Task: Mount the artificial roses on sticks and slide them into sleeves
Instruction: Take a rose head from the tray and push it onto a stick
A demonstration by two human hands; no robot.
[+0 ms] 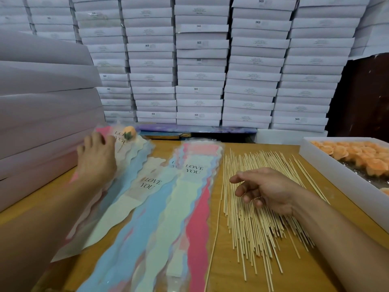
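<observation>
An orange rose (129, 130) on a stick lies inside a clear "LOVE YOU" sleeve (126, 148) at the far left of the table. My left hand (96, 159) rests flat on that sleeve pile, fingers spread. A second pile of pastel sleeves (185, 199) lies in the middle. To its right is a spread of several thin wooden sticks (259, 224). My right hand (267, 190) hovers over the sticks with fingers loosely curled and nothing held. More orange roses (357, 157) fill a white tray (328, 163) at the right.
Stacks of flat white boxes (200, 60) wall off the back of the wooden table (223, 270). Larger pale boxes (42, 106) are stacked at the left, touching the sleeve pile. One stick (214, 243) lies apart between sleeves and sticks.
</observation>
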